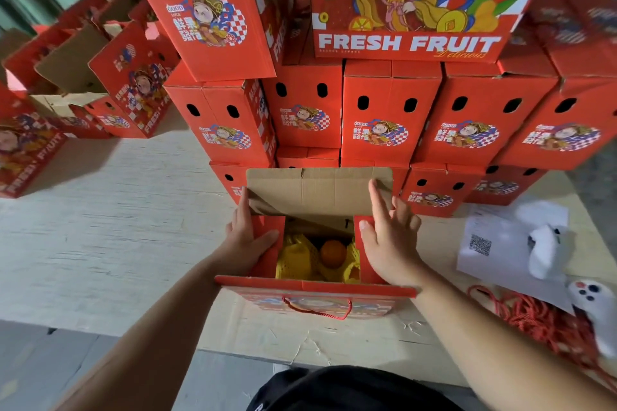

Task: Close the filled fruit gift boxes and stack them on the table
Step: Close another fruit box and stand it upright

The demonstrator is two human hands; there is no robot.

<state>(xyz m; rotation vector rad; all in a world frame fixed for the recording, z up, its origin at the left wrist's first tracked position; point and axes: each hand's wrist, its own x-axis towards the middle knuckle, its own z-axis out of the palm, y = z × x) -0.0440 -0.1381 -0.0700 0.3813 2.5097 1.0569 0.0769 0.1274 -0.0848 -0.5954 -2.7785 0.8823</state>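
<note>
An open red fruit gift box [314, 289] stands on the table in front of me, its brown far flap [317, 190] upright. Inside lie an orange [333, 253] and yellow foam netting [295, 257]. My left hand [245, 240] presses the left side flap inward, thumb on top of it. My right hand [389, 237] lies flat on the right side flap, fingers straight and reaching to the far flap's corner. A red cord handle [317, 309] hangs on the box's near side. Behind it rises a stack of closed red boxes [390, 117].
Several open red boxes [130, 77] stand at the far left of the table. To the right lie white papers with a QR code [480, 243], a white glove [547, 247], a white device [597, 307] and a heap of red cords [534, 317].
</note>
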